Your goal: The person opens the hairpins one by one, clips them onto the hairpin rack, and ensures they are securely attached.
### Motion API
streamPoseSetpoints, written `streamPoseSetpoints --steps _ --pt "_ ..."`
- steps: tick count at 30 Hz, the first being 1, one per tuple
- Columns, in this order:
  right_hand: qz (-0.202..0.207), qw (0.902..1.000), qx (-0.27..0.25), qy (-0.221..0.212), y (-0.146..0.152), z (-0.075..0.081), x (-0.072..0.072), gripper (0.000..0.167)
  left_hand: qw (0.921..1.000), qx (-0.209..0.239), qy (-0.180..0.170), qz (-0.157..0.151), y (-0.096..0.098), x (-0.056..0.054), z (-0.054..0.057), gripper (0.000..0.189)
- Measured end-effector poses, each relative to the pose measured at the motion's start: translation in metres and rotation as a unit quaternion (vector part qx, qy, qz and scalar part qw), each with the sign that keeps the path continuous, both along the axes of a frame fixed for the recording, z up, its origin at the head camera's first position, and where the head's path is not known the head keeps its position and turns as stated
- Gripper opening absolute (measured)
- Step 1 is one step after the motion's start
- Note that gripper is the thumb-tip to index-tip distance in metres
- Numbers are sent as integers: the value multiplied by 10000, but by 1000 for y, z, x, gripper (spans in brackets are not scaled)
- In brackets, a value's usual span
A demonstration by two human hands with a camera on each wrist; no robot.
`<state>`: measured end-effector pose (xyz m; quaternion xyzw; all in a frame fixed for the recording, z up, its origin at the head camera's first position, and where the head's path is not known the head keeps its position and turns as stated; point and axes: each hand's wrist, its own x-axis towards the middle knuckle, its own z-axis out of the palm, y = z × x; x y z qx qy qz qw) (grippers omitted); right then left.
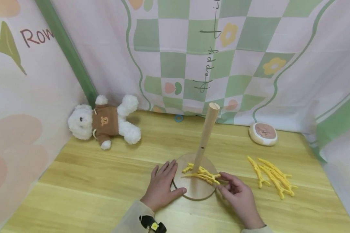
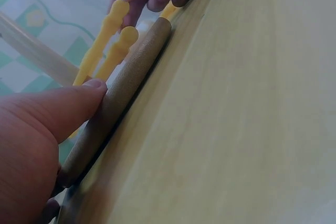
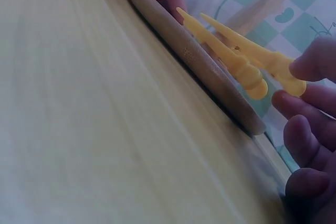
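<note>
A round wooden base (image 1: 196,192) carries an upright wooden dowel (image 1: 205,136) with a small hole in its side. Several yellow plastic branch-shaped pieces (image 1: 202,176) lie on the base around the dowel's foot. My left hand (image 1: 163,191) rests along the base's left edge, fingers spread and thumb at the front rim. At the right side, my right hand (image 1: 240,199) pinches the end of one yellow branch piece (image 3: 268,61) between thumb and index finger. A second yellow piece (image 3: 239,69) lies close beside it in the right wrist view.
More yellow branch pieces (image 1: 275,178) lie in a loose group on the table to the right. A white plush toy in a brown shirt (image 1: 105,124) lies at back left. A blue ring (image 1: 178,118) and a rounded pink-and-white device (image 1: 263,133) sit near the curtain (image 1: 198,58).
</note>
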<state>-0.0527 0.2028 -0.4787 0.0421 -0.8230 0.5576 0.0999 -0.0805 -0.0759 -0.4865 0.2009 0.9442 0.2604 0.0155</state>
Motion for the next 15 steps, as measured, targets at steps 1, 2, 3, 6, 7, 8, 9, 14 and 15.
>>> streamPoseSetpoints --steps 1,2,3,6,7,8,9,14,15 --pt "5 10000 -21 -20 1 0 0 39 10000 -14 13 3 0 0 0 94" --pt "14 10000 -30 -39 1 0 0 39 10000 -22 5 9 0 0 0 94" --pt "24 10000 -6 -24 2 0 -1 39 10000 -26 7 10 0 0 0 94" --pt "19 9999 139 35 3 -1 -2 39 10000 -41 -22 8 1 0 1 94" --pt "22 9998 189 62 3 -1 -2 39 10000 -54 -32 4 1 0 1 94" --pt "34 9997 239 98 2 -1 -2 39 10000 -64 -52 1 1 0 1 94" --pt "31 9995 302 98 2 -1 -2 39 10000 -71 -60 -3 0 0 1 94" --pt "138 9989 393 216 0 2 -1 39 9999 -98 -72 -18 0 -1 -1 94" --pt "150 9988 404 228 0 2 -1 39 9999 -102 -64 -18 0 -1 -1 94"
